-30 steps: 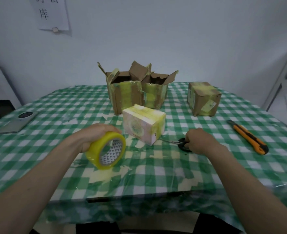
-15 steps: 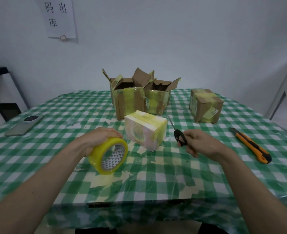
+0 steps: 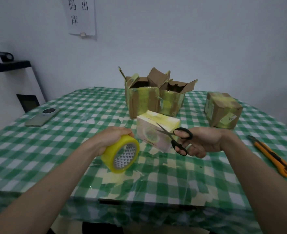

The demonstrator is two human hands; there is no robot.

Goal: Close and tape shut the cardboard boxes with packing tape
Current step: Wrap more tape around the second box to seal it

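Note:
My left hand (image 3: 111, 137) grips a yellow roll of packing tape (image 3: 120, 153), held on edge just above the table. A clear strip of tape stretches from the roll to a small pale taped box (image 3: 156, 129) at the table's middle. My right hand (image 3: 200, 142) holds black-handled scissors (image 3: 176, 135) with the blades spread, pointing left over that box's right end. Behind it stand two brown cardboard boxes with open flaps, the left one (image 3: 141, 102) and the right one (image 3: 173, 100). A closed, taped brown box (image 3: 223, 110) sits at the right.
An orange utility knife (image 3: 273, 157) lies on the green checked tablecloth (image 3: 55, 141) to my right. A phone (image 3: 42, 116) lies at the far left. Scraps of old tape stick to the cloth near the front edge. A white cabinet (image 3: 9, 88) stands left of the table.
My right hand picked the scissors up off the table, turned them and spread the blades beside the small box. The left hand stayed on the tape roll.

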